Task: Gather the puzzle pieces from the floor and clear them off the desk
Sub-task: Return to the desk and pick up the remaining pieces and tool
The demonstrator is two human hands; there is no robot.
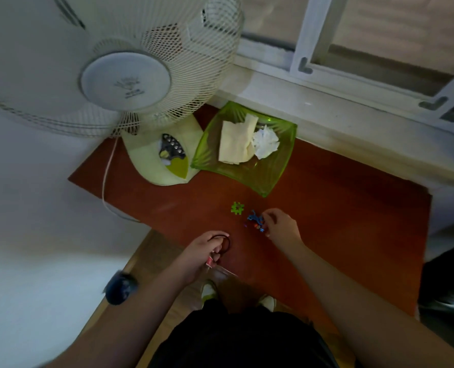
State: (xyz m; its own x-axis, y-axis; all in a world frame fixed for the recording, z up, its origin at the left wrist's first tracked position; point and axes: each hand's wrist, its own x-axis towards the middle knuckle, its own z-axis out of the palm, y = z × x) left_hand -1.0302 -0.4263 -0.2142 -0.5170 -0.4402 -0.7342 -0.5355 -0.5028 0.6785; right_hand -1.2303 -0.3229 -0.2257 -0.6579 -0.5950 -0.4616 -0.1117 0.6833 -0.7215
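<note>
- Left hand: fingers are curled around a black loop, with a clear bag and something small and red apparently held at the desk's near edge.
- Green piece: it lies flat and alone on the desk, just left of the cluster; it is judged light, stiff and notched, best pinched by its edges.
- Blue cluster: several small pieces are gathered at the right hand's fingertips; a loose heap is judged likely to scatter, so it should be scooped or pinched low.
- Right hand: fingers are curled at the cluster; whether any piece is actually gripped cannot be told.
</note>
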